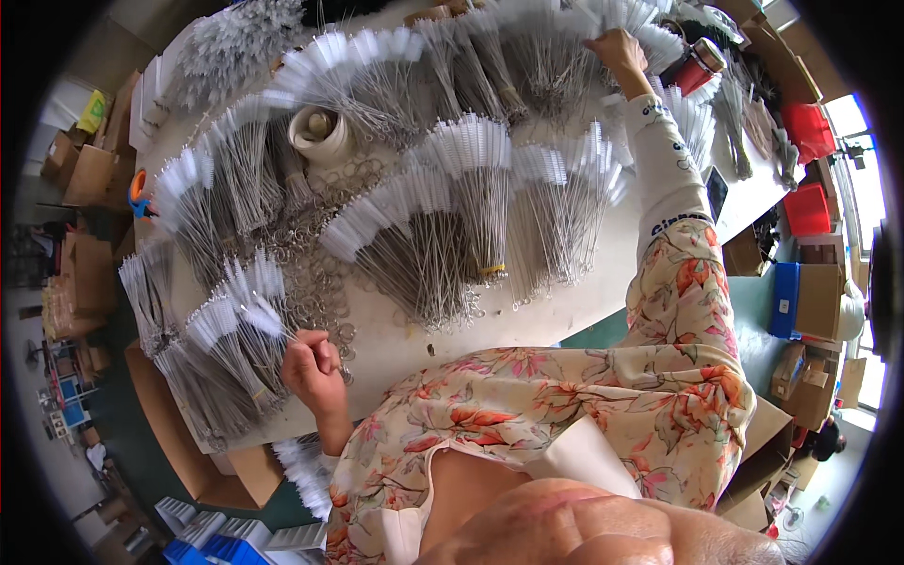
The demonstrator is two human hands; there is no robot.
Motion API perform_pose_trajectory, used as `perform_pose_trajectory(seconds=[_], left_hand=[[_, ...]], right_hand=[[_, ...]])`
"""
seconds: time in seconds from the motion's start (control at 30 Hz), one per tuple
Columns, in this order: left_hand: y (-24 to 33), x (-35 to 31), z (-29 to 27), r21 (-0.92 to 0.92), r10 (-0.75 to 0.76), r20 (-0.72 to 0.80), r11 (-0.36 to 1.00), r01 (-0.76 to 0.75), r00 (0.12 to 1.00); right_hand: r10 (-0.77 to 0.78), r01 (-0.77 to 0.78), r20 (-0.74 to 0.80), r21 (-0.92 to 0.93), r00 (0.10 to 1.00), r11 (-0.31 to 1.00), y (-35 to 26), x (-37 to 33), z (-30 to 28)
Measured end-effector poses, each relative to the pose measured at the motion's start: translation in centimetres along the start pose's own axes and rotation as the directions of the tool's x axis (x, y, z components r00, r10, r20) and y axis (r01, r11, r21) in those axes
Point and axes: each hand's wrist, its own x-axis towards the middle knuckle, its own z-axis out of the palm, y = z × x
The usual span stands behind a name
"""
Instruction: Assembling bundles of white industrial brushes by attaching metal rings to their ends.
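My left hand [314, 373] is closed near the table's front left, its fingers curled around the thin wire stem of a white-bristled wire brush [264, 318]. Piles of similar brushes [235, 353] lie just beyond it. At the far side my right hand [620, 58] reaches among white brush heads [556, 42]. Its fingers look pinched together, but what is between them is too small to tell. Between the hands, several fanned bundles of brushes [478, 198] lie with bristles away from me and looped wire ends toward me.
Loose metal rings [311, 282] are heaped on the white table [527, 315] beside a white roll [318, 134]. A red cylindrical container [699, 68] stands near my right wrist. Orange-handled scissors [139, 193] sit at the left edge. An open cardboard box [174, 428] stands below it, and red bins [808, 209] are at right.
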Motion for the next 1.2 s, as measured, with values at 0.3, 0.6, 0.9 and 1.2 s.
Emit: perform_pose_trajectory(seconds=[0.3, 0.6, 0.9, 1.2], left_hand=[[0.5, 0.8, 1.3, -0.099, 0.031, 0.003, 0.995, -0.031, 1.000], [6.1, 3.9, 4.8, 0.115, 0.211, 0.197, 0.965, -0.237, 0.957], [5.3, 3.6, 5.9, 0.357, 0.642, 0.169, 0.668, -0.654, 0.748], [-0.3, -1.4, 3.7, 0.451, 0.661, 0.512, 0.336, -0.827, 0.548]], right_hand=[[-0.138, 0.239, -0.332, 0.285, 0.933, 0.928, -2.0, 1.1, -1.2], [-0.717, -0.344, 0.075, 0.909, 0.693, -0.238, -19.1, -22.8, -15.2], [-0.698, -0.058, -0.151, 0.962, 0.700, -0.266, -19.0, -34.9, -10.4], [-0.865, -0.924, 0.332, 0.203, 0.375, -0.323, -15.9, -39.0, -6.2]])
